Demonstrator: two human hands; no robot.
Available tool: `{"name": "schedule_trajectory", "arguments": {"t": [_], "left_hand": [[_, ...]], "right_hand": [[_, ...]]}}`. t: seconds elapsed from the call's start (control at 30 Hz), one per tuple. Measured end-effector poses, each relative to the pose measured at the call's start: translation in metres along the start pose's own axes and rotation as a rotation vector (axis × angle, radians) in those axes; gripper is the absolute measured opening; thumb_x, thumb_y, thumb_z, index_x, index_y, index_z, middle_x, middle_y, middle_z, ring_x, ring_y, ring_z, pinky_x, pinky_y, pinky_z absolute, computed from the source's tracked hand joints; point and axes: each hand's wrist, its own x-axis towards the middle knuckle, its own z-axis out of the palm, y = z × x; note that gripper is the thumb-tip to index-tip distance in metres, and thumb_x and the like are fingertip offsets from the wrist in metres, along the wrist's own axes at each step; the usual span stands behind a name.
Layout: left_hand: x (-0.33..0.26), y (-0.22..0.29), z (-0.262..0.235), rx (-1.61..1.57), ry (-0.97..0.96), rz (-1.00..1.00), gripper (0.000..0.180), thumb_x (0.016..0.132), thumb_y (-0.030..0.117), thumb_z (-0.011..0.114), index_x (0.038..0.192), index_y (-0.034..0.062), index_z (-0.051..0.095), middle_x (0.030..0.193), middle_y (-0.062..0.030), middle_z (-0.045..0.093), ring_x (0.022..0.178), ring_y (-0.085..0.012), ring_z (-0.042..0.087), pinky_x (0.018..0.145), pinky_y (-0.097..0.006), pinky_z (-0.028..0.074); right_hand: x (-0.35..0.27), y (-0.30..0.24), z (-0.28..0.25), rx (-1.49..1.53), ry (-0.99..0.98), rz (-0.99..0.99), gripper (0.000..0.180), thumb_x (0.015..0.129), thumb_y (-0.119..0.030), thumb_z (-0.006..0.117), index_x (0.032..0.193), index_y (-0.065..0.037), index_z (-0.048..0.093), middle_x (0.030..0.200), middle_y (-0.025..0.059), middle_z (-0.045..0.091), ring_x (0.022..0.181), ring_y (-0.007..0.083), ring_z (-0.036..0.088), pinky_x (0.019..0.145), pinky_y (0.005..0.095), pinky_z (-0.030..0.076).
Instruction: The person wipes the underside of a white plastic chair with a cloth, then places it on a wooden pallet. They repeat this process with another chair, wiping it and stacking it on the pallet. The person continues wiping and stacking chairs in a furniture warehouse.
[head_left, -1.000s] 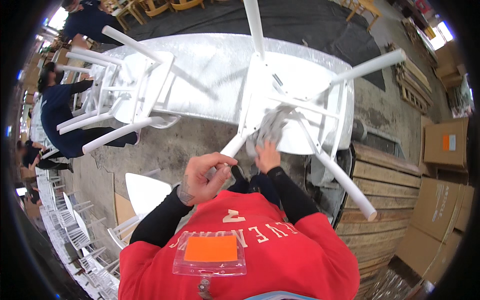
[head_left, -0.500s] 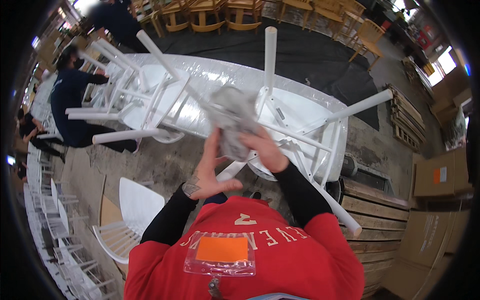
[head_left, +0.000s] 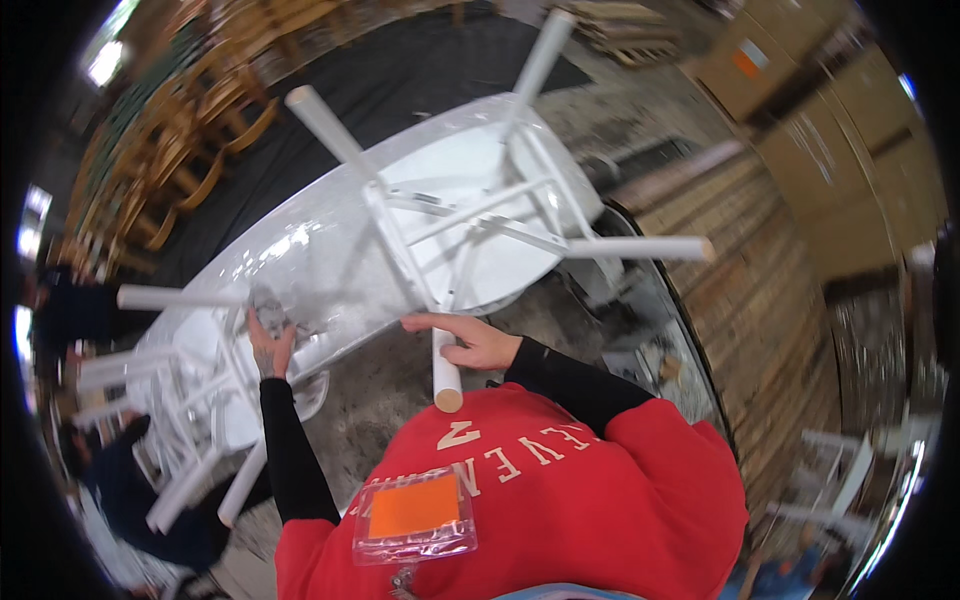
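An upside-down white chair (head_left: pixel 470 260) rests on the plastic-covered table (head_left: pixel 300 270), its legs pointing up and outward. My right hand (head_left: pixel 480 343) is at its nearest leg (head_left: pixel 447 383). The index finger reaches straight across that leg, and the thumb tip is against it; the fingers are not wrapped round. Off to the left, my left hand (head_left: pixel 272 352) has its fingers curved about a crumpled grey bundle (head_left: pixel 270 310), which looks like cloth, low over the table. A second upturned white chair (head_left: pixel 225 375) is beside that hand.
Co-workers in dark clothes (head_left: pixel 135 490) are at the left, near more upturned white chairs. Wooden chairs (head_left: pixel 215 120) line the far left. A slatted wooden platform (head_left: pixel 740 290) and cardboard boxes (head_left: pixel 830 150) are on the right.
My view has turned to the right. The crumpled grey bundle was between both hands; now only my left hand is at it, farther left, and my right hand has moved onto the chair leg.
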Motion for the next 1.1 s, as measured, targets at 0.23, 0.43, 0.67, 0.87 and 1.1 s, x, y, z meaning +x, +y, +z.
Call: {"name": "schedule_trajectory", "arguments": {"t": [0.23,0.43,0.67,0.87,1.1], "left_hand": [[-0.086,0.104,0.104,-0.504,-0.815,0.174,0.089,0.078,0.017,0.079,0.154,0.0025,0.034,0.142,-0.0199,0.051,0.130,-0.0351,0.053,0.108,-0.043,0.045],[-0.126,0.133,0.115,-0.533,-0.848,0.032,0.092,0.078,0.021,0.081,0.155,0.0030,0.032,0.145,-0.0202,0.048,0.133,-0.0356,0.049,0.110,-0.044,0.043],[-0.143,0.165,0.140,-0.524,-0.705,0.001,0.096,0.077,0.026,0.082,0.155,0.0037,0.030,0.148,-0.0206,0.044,0.137,-0.0361,0.045,0.112,-0.045,0.041],[-0.145,0.212,0.142,-0.586,-0.397,-0.115,0.100,0.077,0.030,0.084,0.156,0.0042,0.028,0.151,-0.0209,0.041,0.140,-0.0365,0.042,0.113,-0.046,0.039],[-0.155,0.239,0.166,-0.524,-0.336,-0.057,0.111,0.074,0.047,0.085,0.156,0.0006,0.026,0.155,-0.0248,0.034,0.144,-0.0384,0.035,0.118,-0.047,0.032]], "right_hand": [[-0.029,0.016,0.009,-0.189,0.186,0.053,0.074,0.069,0.005,0.059,0.141,-0.010,0.054,0.141,0.0168,0.056,0.139,0.0382,0.045,0.119,0.0430,0.035],[-0.020,0.019,0.047,-0.192,0.268,-0.224,0.050,0.062,-0.008,0.079,0.110,-0.009,0.063,0.104,0.0136,0.067,0.105,0.0350,0.064,0.098,0.0446,0.048],[0.003,-0.019,0.026,-0.049,0.365,-0.036,0.031,0.069,-0.024,0.086,0.087,-0.008,0.067,0.078,0.0143,0.070,0.075,0.0300,0.070,0.071,0.0409,0.053],[0.023,-0.111,-0.036,0.403,0.360,0.055,0.024,0.082,-0.015,0.083,0.098,-0.002,0.072,0.084,0.0031,0.071,0.076,0.0088,0.064,0.070,0.0288,0.053],[0.036,-0.183,-0.176,0.289,0.555,-0.133,0.026,0.087,-0.024,0.074,0.075,-0.005,0.062,0.066,0.0038,0.056,0.068,0.0151,0.058,0.074,0.0333,0.049]]}}
